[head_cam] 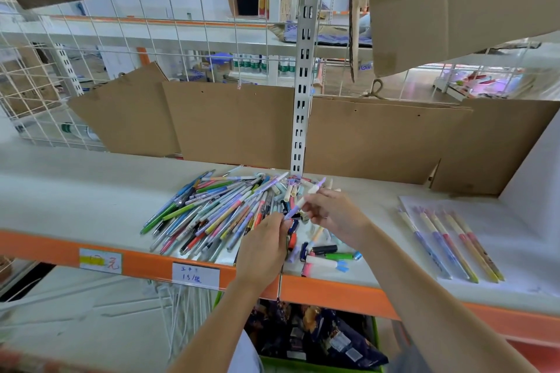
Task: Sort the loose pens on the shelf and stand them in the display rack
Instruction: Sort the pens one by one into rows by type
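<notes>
A heap of loose coloured pens lies on the pale shelf. Over the heap's right end, my left hand and my right hand both pinch one short purple and white pen, held slanted between them. Short markers and caps lie scattered just below my hands near the shelf's front edge. Several long pens lie side by side on a white sheet at the right. No display rack shows in the head view.
Brown cardboard sheets lean along the back of the shelf behind a slotted metal upright. The orange front rail carries price labels. A green bin of packets sits below. A person stands far behind the wire grid.
</notes>
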